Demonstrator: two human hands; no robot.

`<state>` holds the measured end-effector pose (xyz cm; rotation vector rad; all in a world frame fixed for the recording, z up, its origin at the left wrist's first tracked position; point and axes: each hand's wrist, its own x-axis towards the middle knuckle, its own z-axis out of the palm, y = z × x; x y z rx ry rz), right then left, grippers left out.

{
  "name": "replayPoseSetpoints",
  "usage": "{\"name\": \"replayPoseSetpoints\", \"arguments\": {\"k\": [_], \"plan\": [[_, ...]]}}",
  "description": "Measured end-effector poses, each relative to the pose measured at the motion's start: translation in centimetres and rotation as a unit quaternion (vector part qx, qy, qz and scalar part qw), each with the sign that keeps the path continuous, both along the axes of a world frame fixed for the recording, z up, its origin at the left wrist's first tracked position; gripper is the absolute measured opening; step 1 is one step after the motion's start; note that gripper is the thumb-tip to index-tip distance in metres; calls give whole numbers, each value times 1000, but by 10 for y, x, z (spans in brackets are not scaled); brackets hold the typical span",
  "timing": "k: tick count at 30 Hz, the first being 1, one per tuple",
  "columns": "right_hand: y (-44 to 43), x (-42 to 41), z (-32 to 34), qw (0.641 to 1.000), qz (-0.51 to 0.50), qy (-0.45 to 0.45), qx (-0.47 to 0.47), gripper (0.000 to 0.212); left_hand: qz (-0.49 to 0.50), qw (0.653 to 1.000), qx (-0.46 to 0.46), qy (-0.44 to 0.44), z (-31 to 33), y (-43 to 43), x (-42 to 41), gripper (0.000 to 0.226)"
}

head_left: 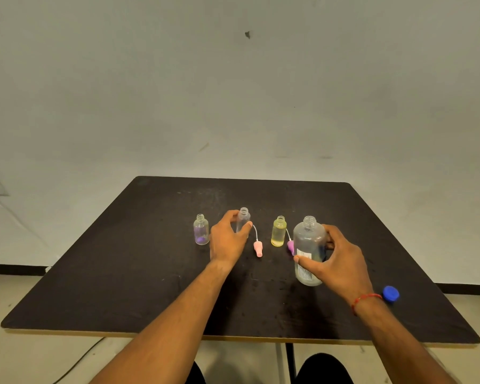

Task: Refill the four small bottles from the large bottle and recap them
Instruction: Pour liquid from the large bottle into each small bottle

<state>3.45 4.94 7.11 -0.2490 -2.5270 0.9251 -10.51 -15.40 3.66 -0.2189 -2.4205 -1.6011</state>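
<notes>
**Both hands on bottles, pour not started**

- Left hand (227,239), centre of frame: thumb and fingers curl round the clear bottle (244,219), which is upright and uncapped.
- Right hand (337,263), right of centre: thumb on the label side and fingers wrapped round the back of the large bottle (308,245). It's upright on the table (122,273) with its mouth open.
- Purple bottle (201,230) sits left of the left hand, yellow bottle (278,231) between the hands. Both are open.
- I only see three small bottles. A fourth may be hidden behind the right hand, can't tell.
- Pink cap (258,248) and purple cap (290,246) lie on the table by the bottles. Blue cap (390,294) is lower right, near the wrist.

Handling, my read:
- The large bottle looks like soft plastic, part full, so it has moderate weight. Squeezing it would push liquid out. Grip mid-body, firm but not crushing, and tilt slowly.
- The small bottles are light and tippy with narrow necks. Hold low on the body so the neck stays free.
</notes>
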Motion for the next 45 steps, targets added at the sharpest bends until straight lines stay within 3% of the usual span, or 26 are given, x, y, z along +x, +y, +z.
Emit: {"name": "replayPoseSetpoints", "arguments": {"k": [18,35,45], "plan": [[6,8,21,994,19,10,107,80,-57,997,30,54,15,1,60,39],[11,5,54,958,43,-31,283,78,-100,991,0,85,25,1,76,41],[11,7,67,941,45,-36,335,80,-113,988,-9,110,30,0,80,37]]}}
